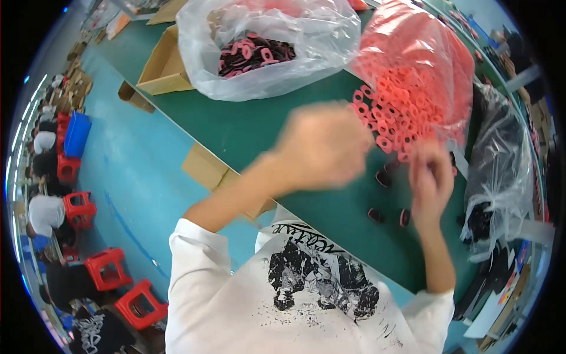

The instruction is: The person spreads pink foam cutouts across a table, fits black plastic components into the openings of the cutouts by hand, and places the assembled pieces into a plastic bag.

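Note:
My left hand [330, 144] is raised over the green table, left of a pile of pink rings [407, 109]. It looks curled, but motion smears its fingers and hides whatever they may hold. At the near right edge of that pile is my right hand [430, 177], its fingers bent and drawn together. What they pinch, if anything, is too blurred to make out. Between and below the hands lie a few small dark oval pieces with pinkish rims, among them one dark piece [375, 215] and another piece [404, 217]. The pink rings spill from a clear plastic bag [421, 35].
A clear bag [265, 82] of black-and-pink pieces sits at the far side beside an open cardboard box [168, 65]. Another plastic bag [501, 141] lies at the right. Red stools [141, 304], a blue bin [77, 134] and seated people are off to the left.

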Action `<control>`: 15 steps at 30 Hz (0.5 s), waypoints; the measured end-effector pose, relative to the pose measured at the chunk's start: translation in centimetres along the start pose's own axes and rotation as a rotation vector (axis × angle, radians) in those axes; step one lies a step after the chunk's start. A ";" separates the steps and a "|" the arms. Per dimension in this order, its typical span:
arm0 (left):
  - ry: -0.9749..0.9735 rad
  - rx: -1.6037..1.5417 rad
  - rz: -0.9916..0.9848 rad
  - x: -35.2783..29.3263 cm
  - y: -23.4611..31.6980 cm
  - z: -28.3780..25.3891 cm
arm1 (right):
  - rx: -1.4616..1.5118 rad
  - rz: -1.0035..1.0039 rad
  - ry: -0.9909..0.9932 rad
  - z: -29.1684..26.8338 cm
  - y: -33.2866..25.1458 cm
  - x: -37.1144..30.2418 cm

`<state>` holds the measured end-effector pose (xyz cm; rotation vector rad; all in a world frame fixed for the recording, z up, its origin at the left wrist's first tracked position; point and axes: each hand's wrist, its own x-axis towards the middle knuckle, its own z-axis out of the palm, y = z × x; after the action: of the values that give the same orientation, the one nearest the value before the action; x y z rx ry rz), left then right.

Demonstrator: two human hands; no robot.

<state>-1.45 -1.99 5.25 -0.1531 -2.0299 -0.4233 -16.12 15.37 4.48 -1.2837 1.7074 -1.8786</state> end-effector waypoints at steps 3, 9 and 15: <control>0.141 0.241 -0.375 3.1 -7.3 -6.2 | 0.082 -0.096 -0.037 8.4 -1.4 9.9; 0.134 0.356 -0.282 0.8 -8.6 -7.8 | -0.306 -0.467 0.028 7.4 -0.5 11.8; -0.491 0.106 -0.117 -3.7 5.6 4.3 | -0.965 0.072 -0.331 -5.4 -1.8 -8.2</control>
<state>-1.65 4.99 1.47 -0.0766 -2.5483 -0.3741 -15.10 25.22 3.31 -1.6565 2.4868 -0.6738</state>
